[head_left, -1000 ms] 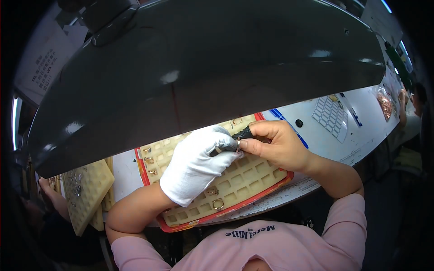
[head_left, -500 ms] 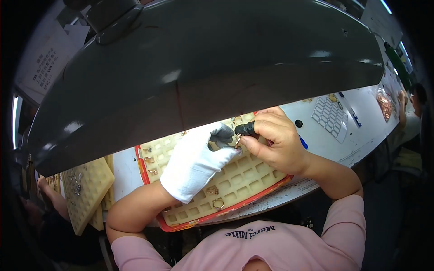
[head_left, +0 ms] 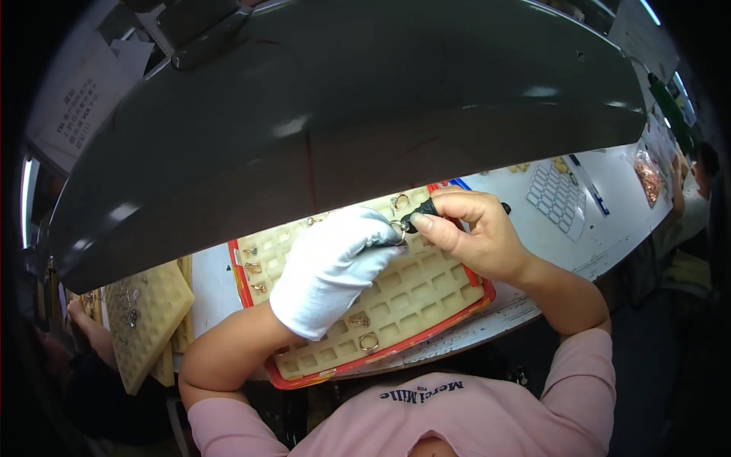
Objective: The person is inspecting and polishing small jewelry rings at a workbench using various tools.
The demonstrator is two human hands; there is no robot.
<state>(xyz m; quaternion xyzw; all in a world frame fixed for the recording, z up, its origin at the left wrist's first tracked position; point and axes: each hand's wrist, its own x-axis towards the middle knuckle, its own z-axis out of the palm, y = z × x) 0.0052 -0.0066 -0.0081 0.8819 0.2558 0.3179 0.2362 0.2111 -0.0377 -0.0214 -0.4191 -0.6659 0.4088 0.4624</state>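
My left hand [head_left: 329,263], in a white glove, pinches a gold-coloured ring [head_left: 398,231] between thumb and fingers. Against the ring's other side press the thumb and black-covered fingertip of my right hand [head_left: 480,232], which is otherwise bare. Both hands are over a cream tray [head_left: 417,293] of square pockets, set in a red-edged holder [head_left: 457,311]. Several rings sit in the pockets, among them a ring [head_left: 368,342] and another ring [head_left: 359,321] near the front edge, and a ring [head_left: 400,202] just beyond my fingers. My glove hides part of the tray.
A large dark lamp hood [head_left: 365,114] hangs low over the table's far side. Stacked cream trays [head_left: 148,324] stand at left. A white honeycomb-patterned piece [head_left: 554,199], a blue pen [head_left: 598,196] and a bag of copper-coloured pieces [head_left: 647,179] lie right. Other people's arms show at both sides.
The left glove's fingers have closed around the ring, which has turned between my hands. My right hand's fingers have shifted, with the black-covered fingertip now pointing at the ring.
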